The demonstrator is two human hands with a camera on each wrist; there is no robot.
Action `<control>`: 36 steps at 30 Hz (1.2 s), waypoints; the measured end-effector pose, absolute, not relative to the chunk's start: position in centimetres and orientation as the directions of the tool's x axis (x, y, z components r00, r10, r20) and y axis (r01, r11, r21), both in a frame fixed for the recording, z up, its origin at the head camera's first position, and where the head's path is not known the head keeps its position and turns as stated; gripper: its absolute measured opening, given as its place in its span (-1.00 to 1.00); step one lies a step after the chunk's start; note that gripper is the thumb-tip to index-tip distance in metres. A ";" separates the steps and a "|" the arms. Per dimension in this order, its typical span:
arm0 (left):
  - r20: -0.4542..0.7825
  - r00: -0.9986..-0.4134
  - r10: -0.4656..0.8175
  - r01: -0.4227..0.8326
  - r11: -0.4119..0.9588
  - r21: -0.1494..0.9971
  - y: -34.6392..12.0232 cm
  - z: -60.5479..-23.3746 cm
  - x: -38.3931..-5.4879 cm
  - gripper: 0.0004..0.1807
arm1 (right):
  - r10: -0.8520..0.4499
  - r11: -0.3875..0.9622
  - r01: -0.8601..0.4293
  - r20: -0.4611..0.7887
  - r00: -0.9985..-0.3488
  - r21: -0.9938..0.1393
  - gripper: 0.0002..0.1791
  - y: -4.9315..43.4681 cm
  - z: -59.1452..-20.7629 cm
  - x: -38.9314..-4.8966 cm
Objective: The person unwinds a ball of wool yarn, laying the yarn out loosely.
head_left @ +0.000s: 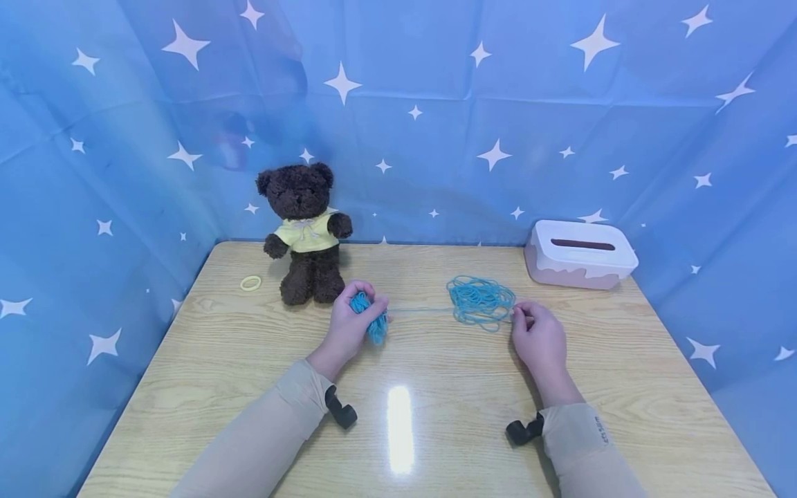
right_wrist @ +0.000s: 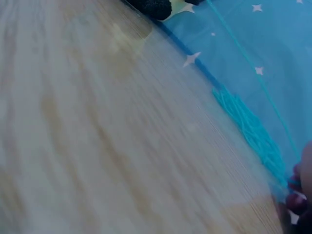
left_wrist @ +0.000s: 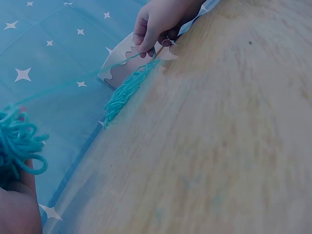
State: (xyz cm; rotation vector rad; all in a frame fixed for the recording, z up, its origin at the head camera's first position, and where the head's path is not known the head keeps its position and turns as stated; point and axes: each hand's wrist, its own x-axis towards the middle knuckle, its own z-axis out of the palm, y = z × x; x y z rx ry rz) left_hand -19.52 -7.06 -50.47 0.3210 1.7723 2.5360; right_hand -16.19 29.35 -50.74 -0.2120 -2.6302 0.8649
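Observation:
My left hand [head_left: 352,319] grips a bundle of teal yarn [head_left: 376,325], with loops poking out past the fingers; in the left wrist view the bundle [left_wrist: 19,144] shows at the left edge. A single strand [head_left: 420,310] runs taut from it across to my right hand [head_left: 540,339], whose thumb and fingers pinch it. Beside the right fingertips, a loose pile of the same yarn [head_left: 479,301] lies on the table. The right wrist view shows the pile [right_wrist: 251,131] and, above it, the stretched strand [right_wrist: 258,78]; the right hand [right_wrist: 304,178] is mostly cut off there.
A brown teddy bear [head_left: 301,207] in a yellow top stands at the back left, just behind my left hand. Left of it lies a yellow ring [head_left: 251,283]. A white and pink tissue box [head_left: 582,254] sits at the back right of the wooden table [head_left: 467,401].

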 end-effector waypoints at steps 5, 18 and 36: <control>0.138 -0.983 0.124 0.103 -0.258 0.961 -7.1 -50.6 -19.6 -0.70 | 0.198 0.828 0.026 0.248 -0.948 -0.560 -0.73 29.4 -50.6 -16.0; 0.115 -0.983 0.141 0.061 -0.342 0.938 -6.9 -50.8 -19.7 -0.89 | 0.167 0.795 -0.104 0.380 -0.910 -0.598 -0.80 27.9 -50.8 -16.1; 0.120 -0.988 0.100 0.095 -0.221 0.971 -6.9 -50.8 -19.7 -0.86 | -0.035 0.823 -0.165 0.242 -0.970 -0.544 -0.73 25.4 -51.2 -17.9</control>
